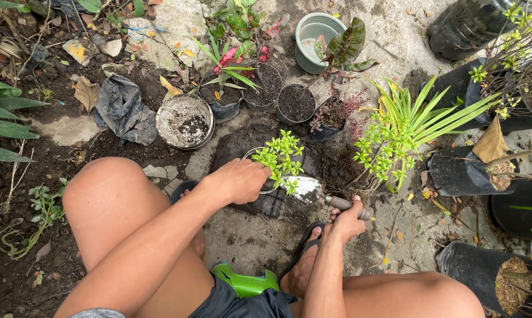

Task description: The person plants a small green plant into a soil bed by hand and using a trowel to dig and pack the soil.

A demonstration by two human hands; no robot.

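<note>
Left hand clasps a soft, easily bruised seedling low at its stem, while just right of it, right hand grips a stiff trowel by its handle.

Pot mostly hidden by seedling and left hand — trowel handle partly covered.
</note>
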